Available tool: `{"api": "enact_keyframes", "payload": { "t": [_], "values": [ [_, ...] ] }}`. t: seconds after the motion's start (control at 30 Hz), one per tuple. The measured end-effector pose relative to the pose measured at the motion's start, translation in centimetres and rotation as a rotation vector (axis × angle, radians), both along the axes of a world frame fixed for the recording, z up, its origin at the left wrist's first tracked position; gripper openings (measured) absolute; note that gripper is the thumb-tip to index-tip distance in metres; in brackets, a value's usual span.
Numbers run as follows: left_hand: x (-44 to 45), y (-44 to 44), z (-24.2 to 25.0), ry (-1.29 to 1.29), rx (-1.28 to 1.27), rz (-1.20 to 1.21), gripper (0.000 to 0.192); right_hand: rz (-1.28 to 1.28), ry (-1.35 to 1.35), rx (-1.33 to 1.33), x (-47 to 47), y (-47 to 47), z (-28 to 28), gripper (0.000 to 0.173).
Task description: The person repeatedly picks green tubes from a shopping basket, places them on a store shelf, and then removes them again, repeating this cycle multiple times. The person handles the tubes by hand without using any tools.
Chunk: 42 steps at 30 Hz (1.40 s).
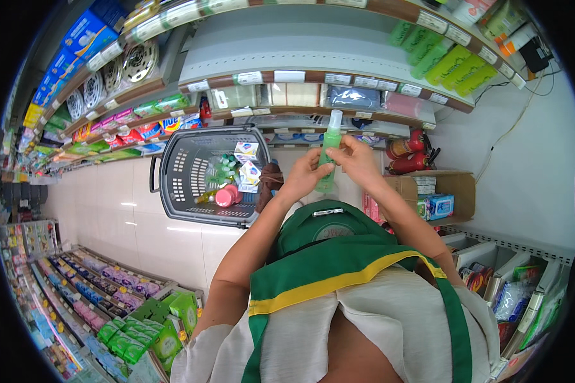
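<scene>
A slim green translucent bottle (330, 143) with a clear cap stands roughly upright between my hands, in front of the green apron. My left hand (306, 171) grips its lower part from the left side. From the right, my right hand (354, 155) holds it around the middle, the thumb on its front. To the left is a dark grey shopping basket (184, 203) holding white boxes (247, 152), green-capped bottles (227, 165) and pink round containers (226, 195). Similar green bottles (429, 60) stand on the upper shelf at the right.
Shelves with a price-label edge (292, 76) run across in front. Two red fire extinguishers (409, 163) and an open cardboard box (462, 196) with packs are at the right. Stocked shelves line the left, and green packs (134, 335) fill a low display at the lower left.
</scene>
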State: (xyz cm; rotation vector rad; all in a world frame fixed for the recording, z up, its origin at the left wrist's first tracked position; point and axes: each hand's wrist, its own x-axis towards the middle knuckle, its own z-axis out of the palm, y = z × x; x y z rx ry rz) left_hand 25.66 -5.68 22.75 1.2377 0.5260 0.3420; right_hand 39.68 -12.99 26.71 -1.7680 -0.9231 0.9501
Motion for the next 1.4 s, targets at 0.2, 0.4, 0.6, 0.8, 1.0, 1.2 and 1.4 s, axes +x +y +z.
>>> {"api": "enact_keyframes", "payload": {
  "t": [0.2, 0.4, 0.6, 0.8, 1.0, 1.2, 1.4],
  "values": [
    [4.3, 0.6, 0.6, 0.021, 0.043, -0.074, 0.040, -0.039, 0.032, 0.053, 4.2, -0.3, -0.3, 0.017],
    [10.5, 0.4, 1.8, 0.077, 0.067, -0.099, 0.033, -0.061, 0.033, 0.177, 10.6, -0.3, -0.6, 0.026],
    [16.4, 0.2, 3.1, 0.042, 0.100, -0.045, 0.032, -0.059, -0.017, 0.138, 16.9, 0.4, -0.1, 0.027],
    [18.8, 1.2, 5.4, 0.126, 0.222, -0.051, 0.041, -0.086, 0.145, 0.195, 19.3, 0.8, 2.1, 0.022],
    [20.3, 3.8, 5.2, 0.043, 0.379, 0.062, 0.032, -0.184, 0.170, 0.233, 18.6, 1.2, 2.8, 0.028],
    [22.2, 6.2, 6.0, 0.208, 0.538, 0.084, 0.034, -0.208, 0.194, 0.177, 18.5, 1.4, 3.6, 0.032],
    [24.0, 8.7, 6.9, 0.177, 0.466, 0.157, 0.037, -0.231, 0.166, 0.262, 18.6, 2.5, 2.6, 0.035]
  ]
}}
